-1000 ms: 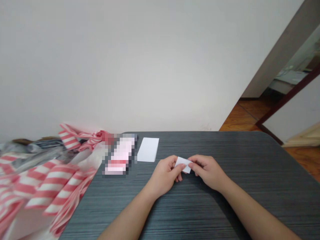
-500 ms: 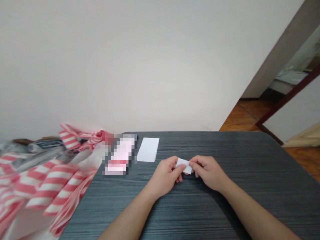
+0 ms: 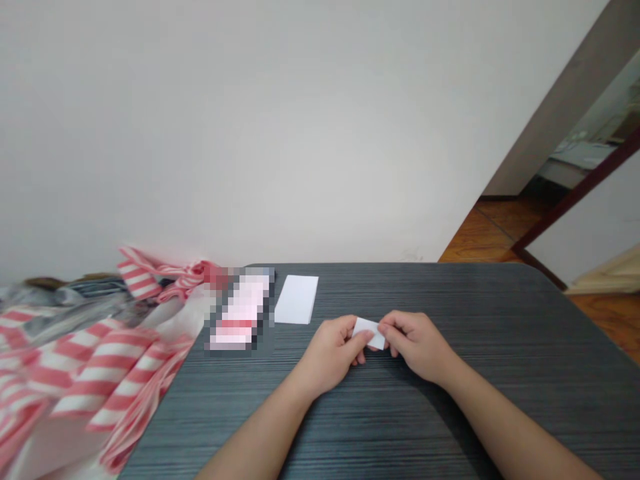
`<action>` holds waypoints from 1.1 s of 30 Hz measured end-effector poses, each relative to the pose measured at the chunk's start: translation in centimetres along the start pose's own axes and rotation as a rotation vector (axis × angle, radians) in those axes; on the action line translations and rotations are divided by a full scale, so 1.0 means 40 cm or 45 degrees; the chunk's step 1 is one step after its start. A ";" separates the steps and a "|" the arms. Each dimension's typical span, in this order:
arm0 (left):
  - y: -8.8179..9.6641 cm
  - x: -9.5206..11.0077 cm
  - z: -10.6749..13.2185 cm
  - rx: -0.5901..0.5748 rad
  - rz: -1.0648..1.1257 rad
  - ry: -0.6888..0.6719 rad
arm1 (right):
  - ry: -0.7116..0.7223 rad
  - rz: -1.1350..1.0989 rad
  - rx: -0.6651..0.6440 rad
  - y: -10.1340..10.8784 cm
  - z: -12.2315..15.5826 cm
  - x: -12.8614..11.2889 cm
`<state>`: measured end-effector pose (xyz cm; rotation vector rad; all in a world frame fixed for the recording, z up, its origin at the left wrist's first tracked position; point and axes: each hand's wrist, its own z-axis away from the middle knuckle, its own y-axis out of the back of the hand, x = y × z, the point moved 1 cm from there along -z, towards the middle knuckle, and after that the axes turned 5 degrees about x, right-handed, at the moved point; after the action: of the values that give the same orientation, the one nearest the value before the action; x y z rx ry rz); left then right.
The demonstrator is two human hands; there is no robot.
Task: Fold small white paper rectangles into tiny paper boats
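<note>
A small piece of white paper (image 3: 363, 325), seemingly folded, is held between my two hands above the dark table. My left hand (image 3: 334, 352) is closed on its left part, the thumb lying across the front face. On the other side, my right hand (image 3: 416, 343) pinches the paper's right edge between thumb and fingers. The fingertips behind the paper are partly hidden. Beyond my left hand, a small stack of white paper sheets (image 3: 296, 299) lies flat on the table.
A pixelated pinkish item (image 3: 243, 310) lies at the table's left edge. Red-and-white striped cloth (image 3: 107, 363) is heaped left of the dark wood-grain table (image 3: 480, 313). A white wall (image 3: 320, 133) rises behind it, and a doorway with wooden floor (image 3: 465, 230) is at right.
Almost nothing differs. The paper has tilted very slightly in my fingers, and both hands stay in nearly the same place.
</note>
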<state>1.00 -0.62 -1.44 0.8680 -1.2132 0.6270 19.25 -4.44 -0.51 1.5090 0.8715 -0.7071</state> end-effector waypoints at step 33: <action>-0.001 0.008 0.001 -0.065 -0.047 -0.022 | -0.015 -0.096 -0.116 -0.016 0.000 0.021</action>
<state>1.08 -0.67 -1.14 0.8527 -1.2213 0.5578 19.16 -4.32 -1.54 1.3955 0.9437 -0.7208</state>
